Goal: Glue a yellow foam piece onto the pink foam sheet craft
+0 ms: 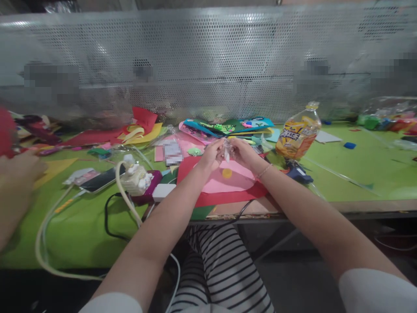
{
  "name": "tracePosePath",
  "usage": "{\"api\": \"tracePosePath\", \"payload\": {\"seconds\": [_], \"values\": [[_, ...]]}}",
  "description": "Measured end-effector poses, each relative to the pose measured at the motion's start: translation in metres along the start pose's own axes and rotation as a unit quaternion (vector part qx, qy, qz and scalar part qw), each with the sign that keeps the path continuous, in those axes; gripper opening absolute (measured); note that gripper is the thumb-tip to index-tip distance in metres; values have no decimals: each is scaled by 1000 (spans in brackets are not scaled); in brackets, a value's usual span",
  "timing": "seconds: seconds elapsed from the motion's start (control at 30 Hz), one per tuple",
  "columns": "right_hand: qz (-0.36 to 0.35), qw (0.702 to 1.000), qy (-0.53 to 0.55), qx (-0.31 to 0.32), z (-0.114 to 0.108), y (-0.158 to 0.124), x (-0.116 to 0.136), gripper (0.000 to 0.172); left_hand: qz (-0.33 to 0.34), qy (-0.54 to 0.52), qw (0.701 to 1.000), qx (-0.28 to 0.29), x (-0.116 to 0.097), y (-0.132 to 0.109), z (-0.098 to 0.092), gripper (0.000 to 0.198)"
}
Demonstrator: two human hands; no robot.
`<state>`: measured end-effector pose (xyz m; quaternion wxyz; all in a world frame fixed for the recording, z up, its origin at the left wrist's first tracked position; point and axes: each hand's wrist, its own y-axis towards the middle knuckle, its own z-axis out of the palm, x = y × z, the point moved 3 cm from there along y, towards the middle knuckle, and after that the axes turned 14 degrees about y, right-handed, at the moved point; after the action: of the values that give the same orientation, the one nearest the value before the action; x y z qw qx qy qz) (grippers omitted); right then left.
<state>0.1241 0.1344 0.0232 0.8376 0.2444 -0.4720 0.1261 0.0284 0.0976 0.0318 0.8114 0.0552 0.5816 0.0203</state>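
Observation:
In the middle of the head view, my left hand and my right hand meet over the table. Between their closed fingers is a small clear plastic packet with something whitish in it; its exact kind is too blurred to make out. Below the hands lies a pink paper shape on a red sheet. A small yellow disc rests on the pink paper, just under the packet.
A snack-labelled plastic bottle stands right, beside a dark blue glue gun. Coloured craft pieces lie behind my hands. Left are a crowded power strip, looping cables, a phone and another person's blurred hand. A perforated metal panel closes off the back.

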Motion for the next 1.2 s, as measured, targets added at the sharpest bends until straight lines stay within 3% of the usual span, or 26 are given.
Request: {"api": "tracePosePath", "payload": {"seconds": [0.17, 0.3, 0.43, 0.57, 0.7, 0.8, 1.03, 1.2], "values": [[-14, 1000, -14, 6, 2, 0, 0, 25, 22, 29, 999, -23, 2, 1, -2, 22], [7, 995, -86, 49, 1, 0, -5, 24, 89, 162, 979, -84, 5, 7, -11, 15], [-25, 972, -228, 48, -4, 1, -3, 15, 146, 366, 911, -123, 5, 12, -19, 27], [-121, 890, -440, 0, -8, 3, 6, 10, 185, 518, 824, -135, 4, 10, -19, 31], [-179, 864, -470, -29, -10, 2, 10, 11, 174, 584, 781, -136, 4, 6, -16, 31], [-200, 861, -468, -1, -8, 2, 11, 9, 171, 601, 769, -138, 4, 5, -15, 29], [-212, 830, -510, 83, -2, 1, 13, 26, 163, 586, 778, -158, 3, 5, -17, 23], [-162, 847, -488, 136, -2, 2, 5, 22, 171, 572, 789, -144, 6, 7, -20, 24]]}}
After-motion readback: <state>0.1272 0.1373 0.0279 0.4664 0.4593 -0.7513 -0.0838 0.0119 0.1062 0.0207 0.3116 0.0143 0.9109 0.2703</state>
